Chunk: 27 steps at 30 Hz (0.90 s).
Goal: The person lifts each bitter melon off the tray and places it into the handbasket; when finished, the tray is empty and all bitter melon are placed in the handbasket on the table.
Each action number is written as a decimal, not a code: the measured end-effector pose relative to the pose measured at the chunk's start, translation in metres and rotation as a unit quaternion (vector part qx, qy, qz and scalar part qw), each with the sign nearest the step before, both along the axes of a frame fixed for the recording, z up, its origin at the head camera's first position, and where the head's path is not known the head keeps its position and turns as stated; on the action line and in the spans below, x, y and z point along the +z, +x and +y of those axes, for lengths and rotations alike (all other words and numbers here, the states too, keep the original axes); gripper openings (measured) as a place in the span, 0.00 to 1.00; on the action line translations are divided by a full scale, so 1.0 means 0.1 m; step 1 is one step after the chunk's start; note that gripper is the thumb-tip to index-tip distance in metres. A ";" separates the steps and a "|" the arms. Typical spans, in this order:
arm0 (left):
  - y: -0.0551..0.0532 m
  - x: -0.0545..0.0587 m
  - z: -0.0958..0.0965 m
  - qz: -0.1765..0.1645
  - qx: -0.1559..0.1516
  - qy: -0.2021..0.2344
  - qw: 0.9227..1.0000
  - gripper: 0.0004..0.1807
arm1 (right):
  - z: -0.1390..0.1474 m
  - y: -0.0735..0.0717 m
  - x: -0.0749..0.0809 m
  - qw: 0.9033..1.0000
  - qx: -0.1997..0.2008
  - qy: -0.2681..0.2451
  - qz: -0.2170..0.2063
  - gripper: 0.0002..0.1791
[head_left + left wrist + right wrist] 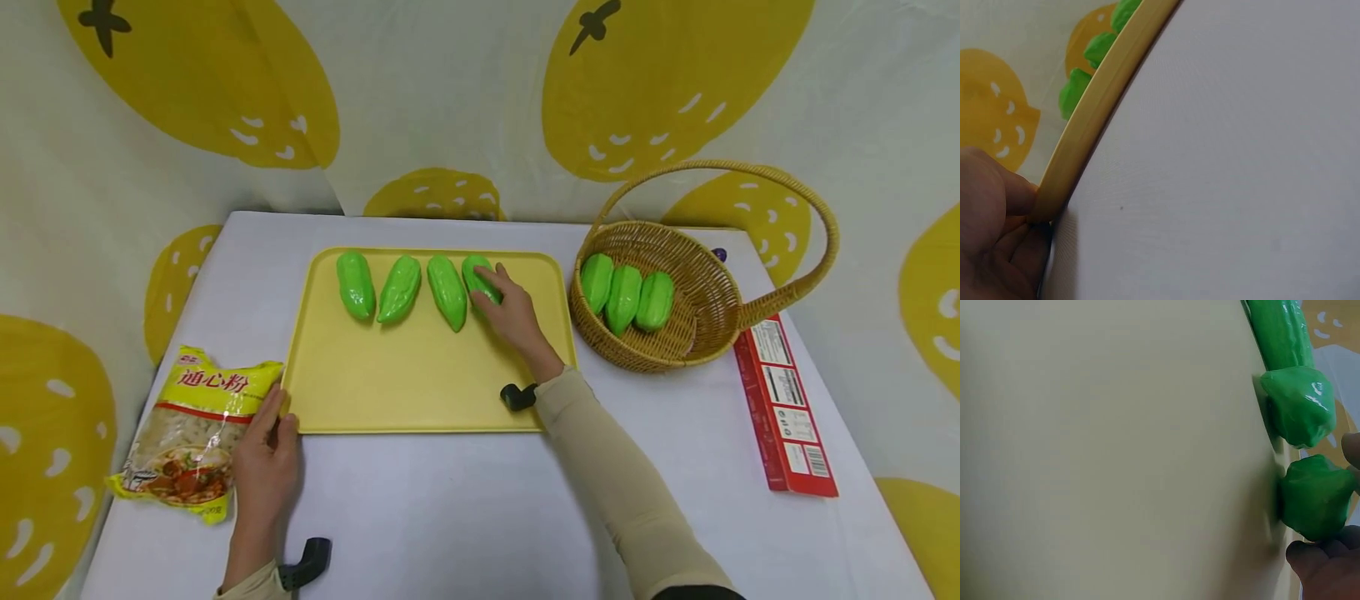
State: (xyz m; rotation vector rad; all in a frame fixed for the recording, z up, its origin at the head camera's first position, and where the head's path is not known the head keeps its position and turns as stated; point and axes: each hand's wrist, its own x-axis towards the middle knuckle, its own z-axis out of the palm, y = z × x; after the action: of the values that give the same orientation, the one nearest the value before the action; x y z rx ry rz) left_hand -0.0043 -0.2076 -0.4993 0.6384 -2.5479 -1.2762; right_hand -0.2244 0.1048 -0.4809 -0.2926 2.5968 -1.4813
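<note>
Several glossy, ridged green star fruit with pointed ends lie along the far side of a yellow tray (420,383). My right hand (513,312) holds the rightmost star fruit (480,279). In the right wrist view, thumb and fingers are on either side of that fruit (1316,497), close over the tray. Beside it on the tray is another star fruit (447,292). My left hand (266,458) grips the tray's near left corner between thumb and fingers, as the left wrist view shows. Just left of this hand lies a pasta bag (191,433).
At the right, a wicker basket (705,350) with a tall handle holds three more green star fruit (624,298). A red box (783,408) lies in front of the basket, near the table's right edge. Fruit-printed cloth (450,83) hangs behind the white table (435,517).
</note>
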 end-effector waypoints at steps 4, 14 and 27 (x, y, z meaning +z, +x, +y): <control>-0.01 0.00 0.01 -0.003 0.000 0.002 1.000 0.26 | -0.01 -0.02 -0.03 1.000 -0.006 0.022 -0.005 0.28; -0.01 0.00 0.02 -0.008 0.001 0.002 1.000 0.26 | -0.01 -0.03 -0.07 0.999 -0.031 0.022 0.001 0.28; 0.00 -0.04 0.00 0.003 0.001 -0.004 1.000 0.25 | 0.03 0.07 0.11 0.997 -0.044 -0.049 -0.029 0.29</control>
State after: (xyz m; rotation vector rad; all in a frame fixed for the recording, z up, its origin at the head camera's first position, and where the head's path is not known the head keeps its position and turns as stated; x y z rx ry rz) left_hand -0.0042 -0.2075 -0.5033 0.6336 -2.5455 -1.2639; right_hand -0.2172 0.1075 -0.4700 -0.1440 2.5271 -1.6243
